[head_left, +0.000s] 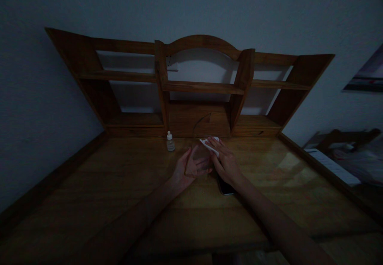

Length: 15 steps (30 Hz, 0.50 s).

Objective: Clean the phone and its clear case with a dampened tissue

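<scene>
My left hand [183, 173] is raised over the desk, palm turned inward, with thumb and fingers around a clear, thin-rimmed piece [191, 159]. Its edge shows amber; the dim light hides its exact kind. From the right, my right hand [226, 162] presses a folded white tissue or cloth [208, 143] against or close beside the clear piece; I cannot tell which. Partly covered by the right hand and wrist, a dark phone [226, 188] lies on the desk. A small clear dropper bottle [170, 143] with a white top stands upright left of the hands.
A wooden desk [119, 177] with raised side edges spreads beneath my hands. Along its back rises a wooden shelf unit [203, 87] with drawers. A wall socket [172, 64] shows behind it. Off to the right are a chair [350, 137] and a white flat item [332, 167].
</scene>
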### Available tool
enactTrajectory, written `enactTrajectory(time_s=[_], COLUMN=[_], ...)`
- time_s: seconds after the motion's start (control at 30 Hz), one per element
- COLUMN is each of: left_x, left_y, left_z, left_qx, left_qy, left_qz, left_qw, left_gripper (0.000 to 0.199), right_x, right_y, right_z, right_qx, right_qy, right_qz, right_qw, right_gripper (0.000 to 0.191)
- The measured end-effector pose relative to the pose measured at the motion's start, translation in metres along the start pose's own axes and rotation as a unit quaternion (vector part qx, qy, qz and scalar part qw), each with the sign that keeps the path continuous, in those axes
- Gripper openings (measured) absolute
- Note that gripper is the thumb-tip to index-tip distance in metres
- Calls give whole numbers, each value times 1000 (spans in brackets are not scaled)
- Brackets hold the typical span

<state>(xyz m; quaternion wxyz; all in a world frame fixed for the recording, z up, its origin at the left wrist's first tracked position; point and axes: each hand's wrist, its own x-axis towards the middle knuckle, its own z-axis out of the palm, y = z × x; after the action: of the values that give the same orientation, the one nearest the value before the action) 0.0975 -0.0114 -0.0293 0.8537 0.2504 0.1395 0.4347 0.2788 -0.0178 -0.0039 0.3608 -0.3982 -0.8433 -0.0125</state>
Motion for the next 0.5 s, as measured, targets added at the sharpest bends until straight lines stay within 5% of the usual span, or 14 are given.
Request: enactTrajectory(time_s=[0.5], left_x=[-2], left_y=[-4], left_z=[1], left_qx=[75], left_qy=[14], left_qz=[6], left_qw=[997], left_gripper=[66], right_x=[-3], right_y=[9], right_z=[8], right_qx=[-39], right_qy=[12], right_qz=[30], right_qw=[999], right_gripper=[55])
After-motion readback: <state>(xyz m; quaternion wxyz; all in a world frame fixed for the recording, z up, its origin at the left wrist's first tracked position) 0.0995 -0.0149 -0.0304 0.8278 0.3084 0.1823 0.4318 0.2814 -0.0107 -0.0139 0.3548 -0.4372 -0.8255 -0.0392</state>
